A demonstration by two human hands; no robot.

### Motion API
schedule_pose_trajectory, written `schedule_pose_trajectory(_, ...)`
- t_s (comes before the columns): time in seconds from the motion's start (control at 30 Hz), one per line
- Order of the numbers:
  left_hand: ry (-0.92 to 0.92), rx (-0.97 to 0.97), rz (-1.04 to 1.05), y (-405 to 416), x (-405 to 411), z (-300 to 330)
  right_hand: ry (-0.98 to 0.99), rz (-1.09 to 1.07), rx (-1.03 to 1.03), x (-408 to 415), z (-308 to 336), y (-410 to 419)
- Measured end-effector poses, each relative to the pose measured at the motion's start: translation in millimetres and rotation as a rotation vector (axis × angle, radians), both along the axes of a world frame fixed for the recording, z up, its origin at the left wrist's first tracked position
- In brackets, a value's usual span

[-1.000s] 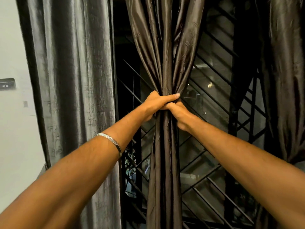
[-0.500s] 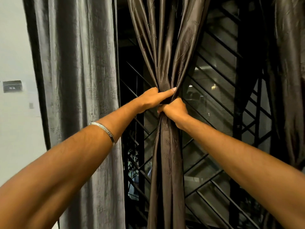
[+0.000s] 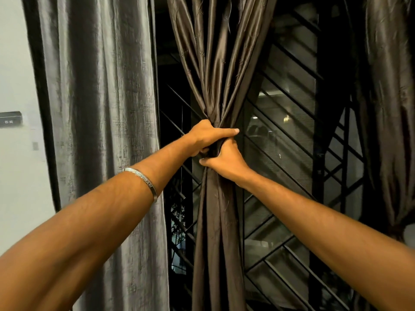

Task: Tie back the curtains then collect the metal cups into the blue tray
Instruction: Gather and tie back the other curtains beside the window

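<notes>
A dark brown satin curtain (image 3: 221, 63) hangs in the middle, bunched into a narrow waist at mid height. My left hand (image 3: 207, 135) wraps round the bunched cloth from the left, its forefinger stretched across the front. Directly beneath, my right hand (image 3: 225, 160) grips the same gathered part from the right. Below the hands the curtain drops straight down. No tie cord, metal cups or blue tray show in the head view.
A grey curtain (image 3: 101, 131) hangs at the left against a white wall (image 3: 15, 176) with a small dark plate (image 3: 10, 119). Another dark curtain (image 3: 390, 108) hangs at the right. Behind is a dark window with a slanted metal grille (image 3: 292, 153).
Both hands have stayed on the gathered waist; the right hand has shifted lower under the left and turned, and the view has moved slightly left and up.
</notes>
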State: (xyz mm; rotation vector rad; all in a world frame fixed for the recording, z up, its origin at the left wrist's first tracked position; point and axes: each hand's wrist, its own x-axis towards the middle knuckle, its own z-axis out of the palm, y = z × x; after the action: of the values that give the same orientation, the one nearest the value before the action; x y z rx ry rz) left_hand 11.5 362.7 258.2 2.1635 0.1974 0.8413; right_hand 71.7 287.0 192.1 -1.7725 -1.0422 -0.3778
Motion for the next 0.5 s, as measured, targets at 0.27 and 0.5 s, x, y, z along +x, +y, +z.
schedule_pose_trajectory(0.27, -0.070, -0.104, -0.065, 0.6, 12.4, -2.4, 0.077, 0.168, 0.106, -2.7, -10.6, -20.6)
schedule_pose_trajectory(0.5, -0.011, -0.185, -0.301, 0.8, 0.2, -3.6, 0.475, 0.105, 0.594, 11.8, -0.3, -39.0)
